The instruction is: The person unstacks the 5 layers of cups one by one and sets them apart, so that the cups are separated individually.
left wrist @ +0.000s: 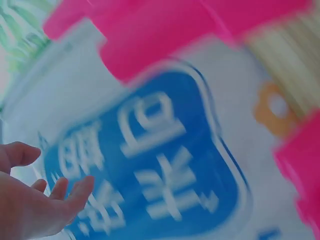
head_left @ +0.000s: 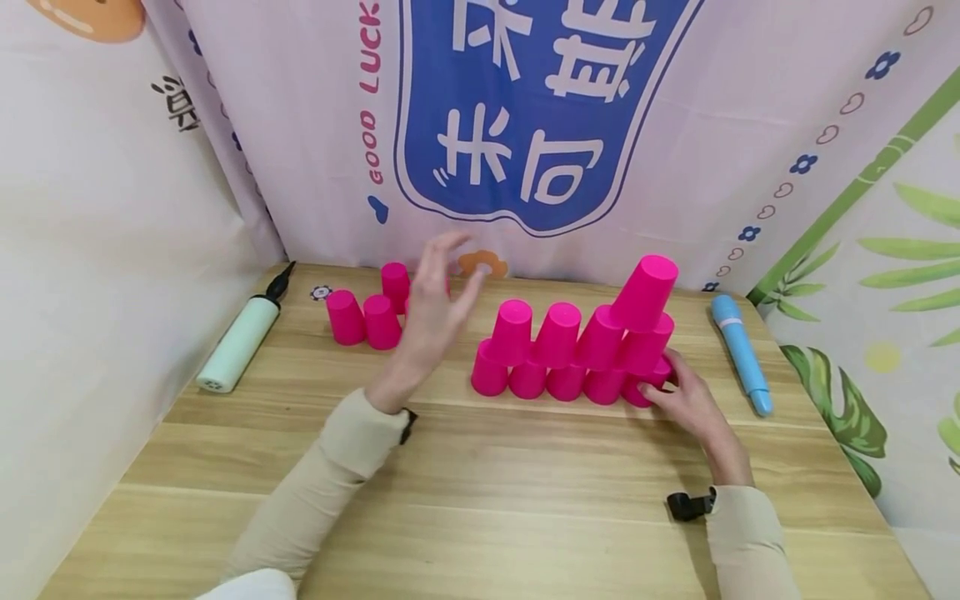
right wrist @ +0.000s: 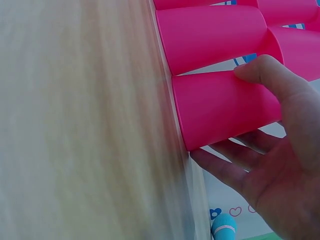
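Pink cups stand upside down in a stepped stack, with a bottom row (head_left: 528,380) of several and a second row (head_left: 558,335) above it. A single top cup (head_left: 647,292) sits on the right end of the second row. My right hand (head_left: 690,402) grips the rightmost bottom cup (right wrist: 225,107), thumb on its near side and fingers round its outer side. My left hand (head_left: 433,321) is raised with fingers spread and holds nothing, between the stack and a group of loose pink cups (head_left: 345,317). It partly hides that group.
A pale green hand pump (head_left: 240,343) with a black nozzle lies at the table's left edge. Toward the right edge lies a blue pen-shaped tube (head_left: 741,354). A printed cloth (head_left: 315,167) hangs behind the wooden table (head_left: 480,500).
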### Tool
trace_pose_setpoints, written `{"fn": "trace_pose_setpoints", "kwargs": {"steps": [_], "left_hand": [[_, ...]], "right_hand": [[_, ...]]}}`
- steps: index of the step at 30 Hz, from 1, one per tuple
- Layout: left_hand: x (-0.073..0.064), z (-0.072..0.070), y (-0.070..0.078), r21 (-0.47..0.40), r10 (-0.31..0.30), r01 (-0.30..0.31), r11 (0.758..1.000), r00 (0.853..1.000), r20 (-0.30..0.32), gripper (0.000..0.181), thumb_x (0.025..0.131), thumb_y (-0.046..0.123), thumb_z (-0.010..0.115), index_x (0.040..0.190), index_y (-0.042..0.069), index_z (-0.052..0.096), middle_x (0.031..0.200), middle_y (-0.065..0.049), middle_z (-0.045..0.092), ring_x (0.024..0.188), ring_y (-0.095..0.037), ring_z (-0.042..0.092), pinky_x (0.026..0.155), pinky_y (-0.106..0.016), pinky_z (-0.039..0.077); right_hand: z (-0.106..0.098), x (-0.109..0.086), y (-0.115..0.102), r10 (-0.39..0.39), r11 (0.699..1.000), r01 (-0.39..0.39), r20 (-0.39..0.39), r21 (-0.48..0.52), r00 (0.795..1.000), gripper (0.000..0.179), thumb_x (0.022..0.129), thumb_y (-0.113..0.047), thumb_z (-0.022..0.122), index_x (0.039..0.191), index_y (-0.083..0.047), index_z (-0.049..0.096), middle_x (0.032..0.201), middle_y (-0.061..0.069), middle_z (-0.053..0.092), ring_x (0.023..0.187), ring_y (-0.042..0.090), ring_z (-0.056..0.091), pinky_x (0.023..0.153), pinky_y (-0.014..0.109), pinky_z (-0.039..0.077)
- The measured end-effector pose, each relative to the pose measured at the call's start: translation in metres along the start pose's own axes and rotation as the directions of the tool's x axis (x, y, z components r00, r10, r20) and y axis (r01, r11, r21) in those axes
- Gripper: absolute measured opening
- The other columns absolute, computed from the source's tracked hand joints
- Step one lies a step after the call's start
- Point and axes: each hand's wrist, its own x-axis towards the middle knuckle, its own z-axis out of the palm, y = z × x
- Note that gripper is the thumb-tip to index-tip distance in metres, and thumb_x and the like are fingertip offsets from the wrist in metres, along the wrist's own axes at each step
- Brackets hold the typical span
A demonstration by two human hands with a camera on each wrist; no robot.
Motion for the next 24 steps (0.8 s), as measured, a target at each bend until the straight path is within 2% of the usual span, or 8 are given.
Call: {"fn": "trace_pose_setpoints", "kwargs": {"steps": [4, 6, 9, 11, 13, 15, 18, 24], "left_hand": [[0.007, 0.042, 0.025, -0.107, 0.058, -0.044, 0.993, 0.991, 0.124, 0.050, 0.088, 0.001, 0.066, 0.133, -0.001, 0.044, 0.131, -0.017, 0.048, 0.121, -0.024, 0.046, 0.098, -0.027, 0.045], [0.011, 0.061, 0.034, -0.155, 0.053, -0.022, 0.988, 0.979, 0.195, 0.055, 0.088, 0.004, 0.067, 0.136, 0.001, 0.041, 0.134, -0.015, 0.046, 0.124, -0.021, 0.044, 0.099, -0.024, 0.043], [0.017, 0.087, 0.043, -0.208, 0.013, 0.049, 0.977, 0.958, 0.287, 0.062, 0.088, 0.011, 0.070, 0.141, 0.006, 0.037, 0.138, -0.011, 0.044, 0.125, -0.017, 0.043, 0.099, -0.021, 0.042], [0.021, 0.102, 0.046, -0.220, -0.031, 0.113, 0.969, 0.937, 0.348, 0.068, 0.087, 0.018, 0.071, 0.144, 0.010, 0.034, 0.140, -0.007, 0.043, 0.126, -0.015, 0.042, 0.099, -0.022, 0.042], [0.023, 0.115, 0.048, -0.207, -0.089, 0.188, 0.960, 0.908, 0.410, 0.074, 0.087, 0.025, 0.072, 0.147, 0.015, 0.031, 0.141, -0.004, 0.042, 0.126, -0.012, 0.041, 0.098, -0.024, 0.043], [0.023, 0.126, 0.050, -0.180, -0.132, 0.237, 0.955, 0.880, 0.457, 0.077, 0.086, 0.030, 0.072, 0.149, 0.018, 0.029, 0.141, -0.002, 0.042, 0.126, -0.012, 0.041, 0.097, -0.027, 0.045], [0.022, 0.140, 0.051, -0.139, -0.178, 0.279, 0.950, 0.853, 0.491, 0.078, 0.085, 0.034, 0.073, 0.149, 0.017, 0.030, 0.140, -0.002, 0.043, 0.125, -0.013, 0.043, 0.094, -0.027, 0.048], [0.020, 0.156, 0.051, -0.116, -0.204, 0.290, 0.950, 0.859, 0.469, 0.073, 0.086, 0.028, 0.073, 0.145, 0.011, 0.034, 0.133, -0.005, 0.046, 0.120, -0.015, 0.047, 0.092, -0.023, 0.048]], "right_hand": [[0.000, 0.000, 0.002, -0.017, 1.000, 0.017, -0.003, 0.005, 1.000, 0.071, 0.091, -0.027, 0.067, 0.148, -0.006, 0.029, 0.134, 0.025, 0.046, 0.119, 0.044, 0.047, 0.099, 0.057, 0.039], [0.000, -0.001, 0.002, -0.027, 1.000, 0.027, -0.005, 0.006, 1.000, 0.071, 0.091, -0.026, 0.067, 0.147, -0.006, 0.030, 0.133, 0.024, 0.047, 0.118, 0.043, 0.047, 0.099, 0.057, 0.040], [0.000, -0.001, 0.003, -0.039, 0.999, 0.039, -0.009, 0.005, 0.999, 0.069, 0.091, -0.025, 0.067, 0.146, -0.005, 0.031, 0.132, 0.024, 0.048, 0.117, 0.042, 0.049, 0.097, 0.056, 0.041], [-0.001, 0.000, 0.003, -0.038, 0.999, 0.038, -0.011, 0.007, 0.999, 0.068, 0.091, -0.025, 0.067, 0.146, -0.006, 0.032, 0.131, 0.023, 0.049, 0.116, 0.042, 0.049, 0.097, 0.055, 0.041], [-0.002, -0.001, 0.002, -0.033, 0.999, 0.033, -0.009, 0.010, 0.999, 0.068, 0.091, -0.024, 0.067, 0.147, -0.007, 0.032, 0.132, 0.022, 0.048, 0.116, 0.041, 0.049, 0.097, 0.056, 0.042], [-0.003, -0.001, 0.001, -0.028, 0.999, 0.028, -0.007, 0.020, 1.000, 0.068, 0.091, -0.024, 0.067, 0.147, -0.008, 0.032, 0.132, 0.022, 0.048, 0.117, 0.041, 0.048, 0.097, 0.056, 0.042], [-0.003, 0.000, 0.001, -0.031, 0.999, 0.032, -0.004, 0.029, 0.999, 0.068, 0.091, -0.023, 0.067, 0.147, -0.007, 0.032, 0.132, 0.022, 0.048, 0.117, 0.042, 0.048, 0.098, 0.056, 0.042], [-0.003, 0.000, 0.001, -0.054, 0.998, 0.054, -0.014, 0.022, 0.998, 0.066, 0.090, -0.020, 0.068, 0.145, -0.005, 0.034, 0.129, 0.023, 0.051, 0.116, 0.042, 0.050, 0.097, 0.055, 0.043]]}}
